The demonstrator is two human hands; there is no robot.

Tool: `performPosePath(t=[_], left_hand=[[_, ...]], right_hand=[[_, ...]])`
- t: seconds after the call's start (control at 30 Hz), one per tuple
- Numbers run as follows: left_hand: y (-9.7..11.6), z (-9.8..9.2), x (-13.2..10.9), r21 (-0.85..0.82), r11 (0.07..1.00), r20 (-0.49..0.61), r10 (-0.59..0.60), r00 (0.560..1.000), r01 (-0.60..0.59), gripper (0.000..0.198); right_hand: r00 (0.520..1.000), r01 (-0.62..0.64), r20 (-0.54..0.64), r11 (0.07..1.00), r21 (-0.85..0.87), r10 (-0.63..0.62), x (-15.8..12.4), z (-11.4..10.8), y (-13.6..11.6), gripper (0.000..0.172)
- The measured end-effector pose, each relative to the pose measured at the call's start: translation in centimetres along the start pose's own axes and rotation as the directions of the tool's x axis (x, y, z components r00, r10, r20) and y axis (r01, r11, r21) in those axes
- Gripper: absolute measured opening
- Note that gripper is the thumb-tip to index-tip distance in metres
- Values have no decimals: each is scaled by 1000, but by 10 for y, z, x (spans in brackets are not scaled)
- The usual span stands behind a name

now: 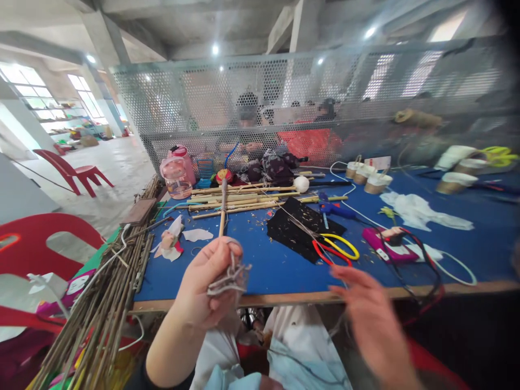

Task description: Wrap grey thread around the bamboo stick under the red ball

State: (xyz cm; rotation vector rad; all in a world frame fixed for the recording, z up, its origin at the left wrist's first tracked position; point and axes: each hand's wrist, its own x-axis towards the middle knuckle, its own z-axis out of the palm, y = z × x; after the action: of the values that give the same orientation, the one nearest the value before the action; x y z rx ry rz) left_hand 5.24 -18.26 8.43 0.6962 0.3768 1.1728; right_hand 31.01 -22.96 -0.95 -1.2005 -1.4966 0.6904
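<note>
My left hand (215,281) is closed around a thin stick (223,208) that stands upright, its upper part wrapped in grey. Greyish strands (229,281) bunch in the same hand. To the right, my right hand (365,309) is blurred, its fingers apart near the table's front edge, with a faint thread by them. Just beyond its fingertips lie scissors (335,250) with red and yellow handles. Their blades rest over a black cloth (298,227). Behind the upright stick, several bamboo sticks (244,199) lie across the blue table (247,260).
Brown twigs (109,303) are piled along the left side. A pink bottle (176,176) and a perforated metal screen (211,103) stand at the back. On the right are a purple packet (385,246), a white cord (459,265), small pots (376,183) and white plastic (426,210).
</note>
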Motion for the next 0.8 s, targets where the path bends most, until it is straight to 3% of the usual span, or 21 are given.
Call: performPosePath(t=[0.03, 0.07, 0.13, 0.17, 0.23, 0.3, 0.47, 0.6, 0.63, 0.7, 0.77, 0.8], left_hand=[[-4, 6, 2, 6, 1000, 32, -23, 999, 23, 19], [-7, 11, 3, 9, 999, 64, -42, 997, 41, 19], [-9, 15, 4, 18, 997, 114, -73, 991, 71, 19], [-8, 15, 3, 28, 996, 135, -84, 987, 81, 19], [-1, 9, 0, 65, 994, 160, -93, 983, 83, 20], [8, 0, -3, 114, 992, 166, -73, 983, 54, 24], [28, -15, -7, 140, 986, 148, 73, 986, -94, 21], [28, -9, -9, 137, 976, 149, 146, 978, -167, 20], [27, -7, -10, 147, 971, 131, 169, 977, -188, 19], [24, -2, -14, 171, 958, 88, 220, 972, -232, 18], [21, 4, -21, 185, 940, 72, 278, 958, -287, 18], [20, 7, -26, 185, 932, 77, 301, 951, -310, 18]], right_hand=[[998, 7, 61, 997, 71, -12, 5, 25, -4, 56], [979, -8, 206, 994, 108, -15, 9, 49, -9, 68], [872, -3, 484, 989, 149, -70, 17, 88, -19, 81], [795, -39, 602, 985, 167, -70, 21, 99, -22, 81], [645, -177, 764, 969, 175, -21, 28, 106, -22, 76], [571, -332, 819, 930, 159, 64, 33, 97, -15, 70], [654, -460, 694, 886, 50, 301, 36, 60, 0, 57], [639, -457, 697, 890, 3, 326, 24, 54, -3, 30], [669, -447, 669, 894, 15, 323, 19, 56, -3, 31], [795, -412, 522, 907, 92, 308, 9, 61, -3, 36], [905, -358, 306, 917, 174, 295, -3, 69, 0, 27], [924, -342, 246, 921, 188, 293, -8, 73, 1, 18]])
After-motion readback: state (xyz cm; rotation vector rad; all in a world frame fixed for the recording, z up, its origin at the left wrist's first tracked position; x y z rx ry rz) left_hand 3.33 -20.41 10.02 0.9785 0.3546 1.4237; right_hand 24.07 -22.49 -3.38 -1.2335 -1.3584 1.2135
